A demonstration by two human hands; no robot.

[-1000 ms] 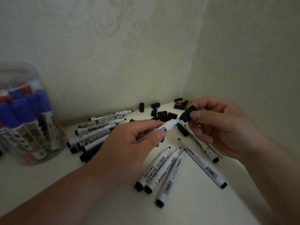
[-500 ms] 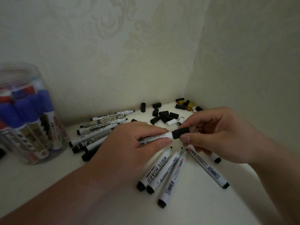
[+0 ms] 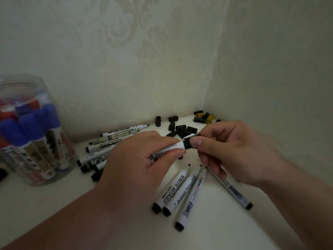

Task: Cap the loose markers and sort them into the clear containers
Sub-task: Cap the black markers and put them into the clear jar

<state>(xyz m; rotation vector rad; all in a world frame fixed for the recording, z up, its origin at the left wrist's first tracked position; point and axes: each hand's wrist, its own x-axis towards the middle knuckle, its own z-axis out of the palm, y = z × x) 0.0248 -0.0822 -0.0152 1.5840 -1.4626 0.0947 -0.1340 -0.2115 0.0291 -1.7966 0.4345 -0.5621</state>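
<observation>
My left hand (image 3: 137, 163) grips a white whiteboard marker (image 3: 173, 148) by its barrel. My right hand (image 3: 232, 152) pinches the black cap (image 3: 187, 143), which sits on the marker's tip. Three uncapped white markers (image 3: 180, 192) lie side by side below my hands, and a fourth (image 3: 232, 190) angles off to the right under my right hand. Several more uncapped markers (image 3: 108, 145) are piled behind my left hand. Loose black caps (image 3: 180, 129) are scattered near the corner. A clear container (image 3: 27, 130) at the left holds capped blue and red markers.
Everything lies on a white shelf surface (image 3: 225, 230) in a corner between two patterned walls. A few yellow-and-black caps (image 3: 205, 117) lie right in the corner. A small dark object (image 3: 2, 175) sits at the far left edge.
My right hand brought the black cap from off the tip onto the marker and pushed it on. Both hands dropped slightly lower and came together.
</observation>
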